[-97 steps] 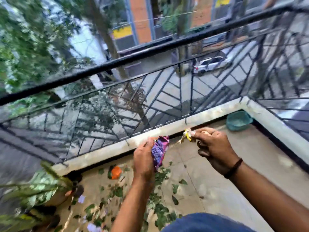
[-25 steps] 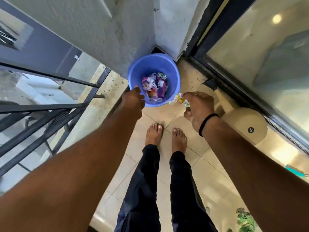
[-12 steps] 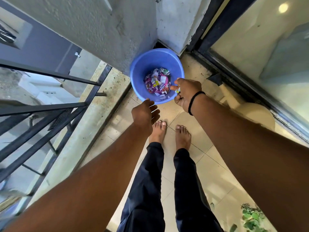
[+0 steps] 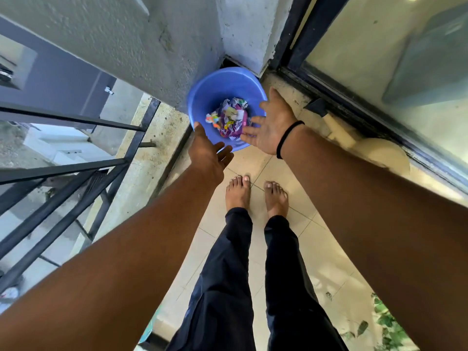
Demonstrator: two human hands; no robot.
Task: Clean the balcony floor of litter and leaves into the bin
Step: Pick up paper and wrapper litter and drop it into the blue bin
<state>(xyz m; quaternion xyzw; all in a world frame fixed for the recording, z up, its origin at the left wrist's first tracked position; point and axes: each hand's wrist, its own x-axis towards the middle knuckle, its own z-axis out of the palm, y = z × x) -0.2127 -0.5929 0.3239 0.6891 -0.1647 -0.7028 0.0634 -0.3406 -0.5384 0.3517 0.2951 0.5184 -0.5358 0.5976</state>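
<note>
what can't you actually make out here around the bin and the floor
- Blue bin, head view: its near rim is covered by the left hand and right hand; its base is hidden by the wrappers.
- Wrappers: print too small to read.
- Green leaves: cut off by the bottom right edge, so how many remain is unknown.
- Cream object by the door: half hidden by the right forearm.

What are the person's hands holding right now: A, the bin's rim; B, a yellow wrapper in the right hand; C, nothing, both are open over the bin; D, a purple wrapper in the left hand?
C: the left hand and right hand are spread empty above the blue bin, where the wrappers lie.
</note>
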